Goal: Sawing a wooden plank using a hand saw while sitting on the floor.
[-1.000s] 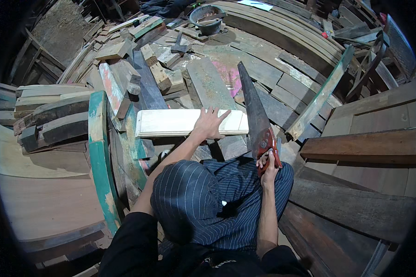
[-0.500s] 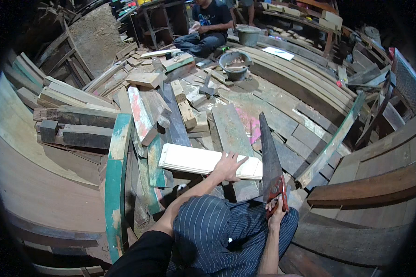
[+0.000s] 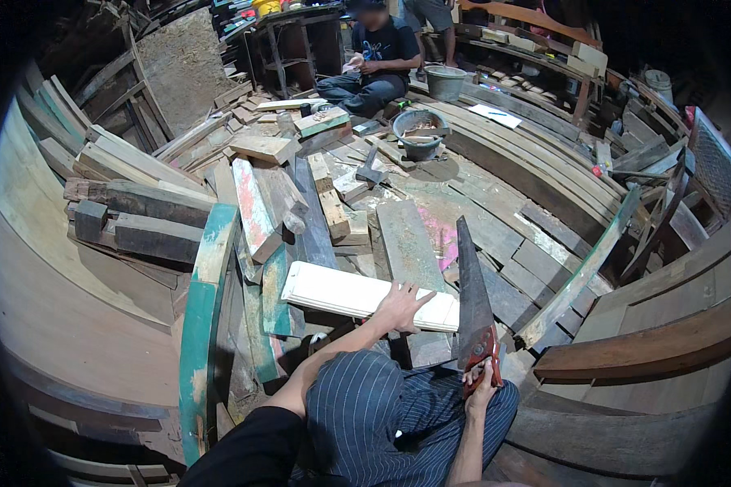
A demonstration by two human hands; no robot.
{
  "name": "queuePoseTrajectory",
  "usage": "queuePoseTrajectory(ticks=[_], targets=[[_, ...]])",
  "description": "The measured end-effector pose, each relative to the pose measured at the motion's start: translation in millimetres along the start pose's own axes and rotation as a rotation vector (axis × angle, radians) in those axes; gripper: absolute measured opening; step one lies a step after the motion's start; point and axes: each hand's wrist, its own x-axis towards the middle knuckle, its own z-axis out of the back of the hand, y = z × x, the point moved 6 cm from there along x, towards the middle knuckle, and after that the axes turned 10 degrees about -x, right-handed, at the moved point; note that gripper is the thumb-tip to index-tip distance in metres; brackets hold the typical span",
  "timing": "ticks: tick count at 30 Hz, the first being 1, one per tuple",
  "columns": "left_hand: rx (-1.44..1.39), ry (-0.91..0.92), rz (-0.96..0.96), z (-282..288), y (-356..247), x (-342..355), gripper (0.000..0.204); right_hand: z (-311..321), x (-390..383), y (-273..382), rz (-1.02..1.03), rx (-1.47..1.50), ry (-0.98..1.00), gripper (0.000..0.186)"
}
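Note:
My left hand (image 3: 401, 308) presses down on a white-painted board (image 3: 333, 290), fingers spread across its top near the right end. The board lies over a grey plank (image 3: 410, 242), beside my bent knee in striped trousers. My right hand (image 3: 480, 385) is wrapped round the red handle (image 3: 483, 355) of a handsaw. The saw's dark blade (image 3: 472, 284) points away from me, standing right at the board's right end; whether its teeth touch the wood I cannot tell.
Left of me stands a green-painted plank (image 3: 201, 325) beside stacked timber (image 3: 158, 231). Loose offcuts (image 3: 333, 213) and a hammer (image 3: 371, 169) lie ahead. Farther off are a bucket of scraps (image 3: 421, 138), another bucket (image 3: 445, 83) and a seated person (image 3: 378, 61). Long beams (image 3: 536, 162) run along the right.
The scene has shifted slightly downward as my view tilted. Both hands keep their places on the board and saw, with the saw still close to the board's end.

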Motion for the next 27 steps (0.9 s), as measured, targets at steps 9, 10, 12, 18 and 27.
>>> queuePoseTrajectory(ticks=[9, 10, 12, 18, 27], targets=[[0.009, -0.012, -0.003, -0.6, 0.0, -1.5, 0.11, -1.9, -1.5, 4.0, 0.027, -0.043, 0.008, 0.022], [0.01, -0.012, -0.002, -0.8, 0.0, -1.6, 0.11, -1.7, -1.2, 3.8, 0.027, -0.038, 0.009, 0.022], [0.009, -0.003, -0.001, -1.2, 0.6, -1.2, 0.111, -1.4, -1.3, 3.2, 0.026, -0.033, 0.011, 0.022], [0.003, 0.022, 0.008, -2.2, 1.1, 0.2, 0.111, -0.9, -0.7, 2.2, 0.023, -0.034, 0.012, 0.022], [0.026, 0.025, 0.005, -5.9, 2.3, 1.1, 0.112, -2.5, -2.4, 3.4, 0.021, -0.035, 0.031, 0.022]])
